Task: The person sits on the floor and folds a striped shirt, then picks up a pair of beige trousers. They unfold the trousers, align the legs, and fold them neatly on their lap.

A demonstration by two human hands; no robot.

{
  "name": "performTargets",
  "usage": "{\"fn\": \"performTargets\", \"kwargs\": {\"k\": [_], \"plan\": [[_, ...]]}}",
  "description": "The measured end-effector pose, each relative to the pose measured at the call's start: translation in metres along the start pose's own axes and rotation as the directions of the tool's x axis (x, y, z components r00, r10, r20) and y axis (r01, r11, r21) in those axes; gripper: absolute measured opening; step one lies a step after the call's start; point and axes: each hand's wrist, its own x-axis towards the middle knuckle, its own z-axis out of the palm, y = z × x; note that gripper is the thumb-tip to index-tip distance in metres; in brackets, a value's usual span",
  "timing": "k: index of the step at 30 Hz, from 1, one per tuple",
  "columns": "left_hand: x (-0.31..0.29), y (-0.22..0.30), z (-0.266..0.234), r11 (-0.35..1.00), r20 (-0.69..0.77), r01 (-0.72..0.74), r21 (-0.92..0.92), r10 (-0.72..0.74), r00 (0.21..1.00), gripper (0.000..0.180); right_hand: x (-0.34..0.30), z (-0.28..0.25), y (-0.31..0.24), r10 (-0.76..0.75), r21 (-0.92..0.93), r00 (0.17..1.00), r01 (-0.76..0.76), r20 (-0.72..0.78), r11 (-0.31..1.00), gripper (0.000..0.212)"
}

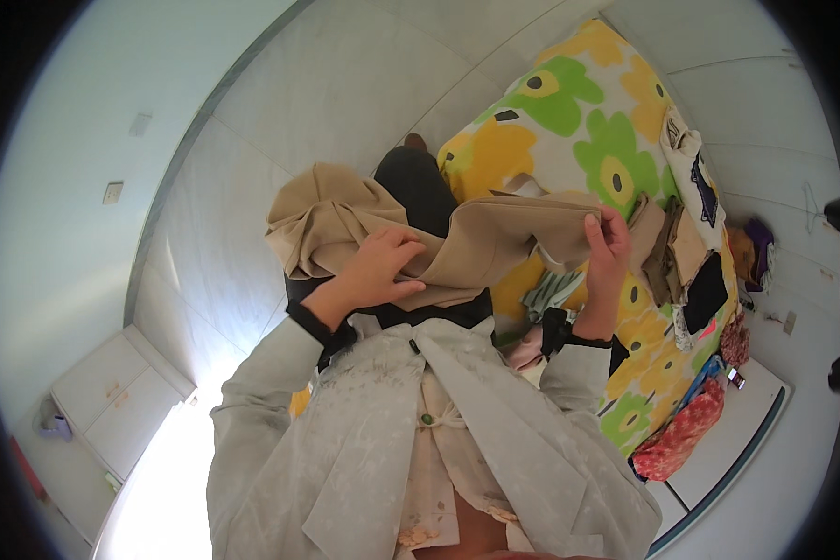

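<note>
A tan garment (509,229), perhaps trousers, lies across my dark-clad lap, its left part bunched up in loose folds. My left hand (375,273) rests on the cloth near those folds, thumb and fingers apart. At the other end, my right hand (609,245) pinches the garment's straight edge between thumb and fingers, with that end stretched out over the bed. The garment's full shape is hidden by its folds.
To my right is a bed (579,103) with a flowered yellow and green cover. Folded clothes (667,238) lie along its far right side, near a white printed garment (695,173). A red patterned bundle (681,434) sits lower right. A white cabinet (117,401) stands at left.
</note>
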Motion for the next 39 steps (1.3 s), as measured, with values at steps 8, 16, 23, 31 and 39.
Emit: {"fn": "performTargets", "kwargs": {"k": [8,16,23,31,39], "plan": [[0.005,-0.002,0.003,0.982,0.184,0.104,-0.157,-0.074,0.98,0.017,-0.005,-0.065,-0.026,-0.088,-0.076,0.917,0.064,-0.389,0.995,0.014],[0.001,0.019,-0.02,0.935,0.279,0.276,-0.224,-0.21,0.937,0.019,0.052,-0.112,-0.025,-0.128,-0.277,0.948,0.044,-0.292,0.96,0.017],[0.009,-0.009,0.016,0.935,0.076,0.344,-0.085,-0.338,0.938,0.03,0.116,-0.037,0.098,-0.274,-0.492,0.937,0.137,-0.218,0.86,0.029],[0.014,-0.012,0.017,0.899,0.119,0.407,-0.164,-0.391,0.913,0.024,0.028,0.02,0.148,0.156,-0.294,0.987,-0.16,-0.037,0.943,0.022],[0.015,-0.017,0.009,0.864,0.254,0.467,-0.191,-0.416,0.873,0.02,0.022,0.051,0.147,0.046,-0.551,0.999,-0.03,0.014,0.834,0.026]]}}
